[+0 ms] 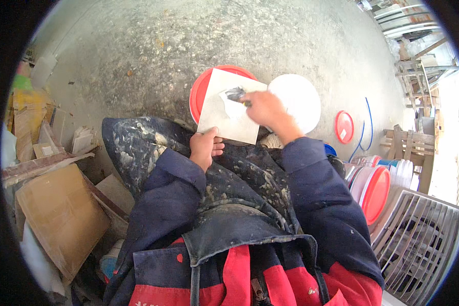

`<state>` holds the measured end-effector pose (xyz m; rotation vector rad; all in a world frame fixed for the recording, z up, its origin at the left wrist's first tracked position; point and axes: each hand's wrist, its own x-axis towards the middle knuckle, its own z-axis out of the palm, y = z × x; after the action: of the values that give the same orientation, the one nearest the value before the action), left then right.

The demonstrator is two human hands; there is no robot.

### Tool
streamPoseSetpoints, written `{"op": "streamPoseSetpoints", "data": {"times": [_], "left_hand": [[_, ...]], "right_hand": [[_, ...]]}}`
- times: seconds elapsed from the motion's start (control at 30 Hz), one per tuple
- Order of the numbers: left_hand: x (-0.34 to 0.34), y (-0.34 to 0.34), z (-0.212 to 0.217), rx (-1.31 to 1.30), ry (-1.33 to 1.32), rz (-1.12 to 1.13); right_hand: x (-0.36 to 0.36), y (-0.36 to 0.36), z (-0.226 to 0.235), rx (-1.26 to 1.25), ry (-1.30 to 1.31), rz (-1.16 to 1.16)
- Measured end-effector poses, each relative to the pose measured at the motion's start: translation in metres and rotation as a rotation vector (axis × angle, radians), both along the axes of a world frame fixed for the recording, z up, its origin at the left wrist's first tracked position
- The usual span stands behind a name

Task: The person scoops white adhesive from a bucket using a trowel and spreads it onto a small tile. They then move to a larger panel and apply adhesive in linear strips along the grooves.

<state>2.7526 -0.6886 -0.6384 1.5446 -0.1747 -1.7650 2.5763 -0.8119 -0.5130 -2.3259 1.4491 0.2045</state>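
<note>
A pale square board (222,125) lies tilted across a round red lid (196,94) in front of my knees. My left hand (205,148) grips the board's near left corner, thumb on top and fingers curled under. A putty knife (234,94) is in my right hand (265,108), its blade over a bright white patch of paste (234,109) on the board. Motion blurs the right hand and the knife somewhat. Right beside the board stands a round white bucket or lid (297,104), too bright to make out its inside.
Cardboard (64,214) and scrap boards are piled at the left. To the right are a small red lid (344,127), a blue cord (362,133), a red-lidded bucket (376,195) on its side, a wooden pallet (410,148) and a metal grille (418,245). The concrete floor (163,46) is stained.
</note>
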Motion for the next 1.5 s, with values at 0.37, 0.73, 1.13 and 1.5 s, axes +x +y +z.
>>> {"op": "streamPoseSetpoints", "data": {"times": [0.37, 0.73, 1.13, 1.5], "left_hand": [[0.001, 0.000, -0.008, -0.001, 0.035, 0.054], [0.003, 0.001, -0.005, -0.003, 0.040, 0.035], [0.002, -0.002, -0.009, 0.030, 0.057, 0.047], [0.003, -0.004, 0.006, 0.058, 0.037, 0.017]], "right_hand": [[0.007, 0.004, -0.016, -0.053, 0.006, 0.048], [0.008, 0.017, 0.004, -0.050, -0.075, -0.065], [0.010, 0.026, -0.021, -0.067, -0.103, -0.121], [-0.057, 0.105, 0.020, 0.914, -0.968, -1.047]]}}
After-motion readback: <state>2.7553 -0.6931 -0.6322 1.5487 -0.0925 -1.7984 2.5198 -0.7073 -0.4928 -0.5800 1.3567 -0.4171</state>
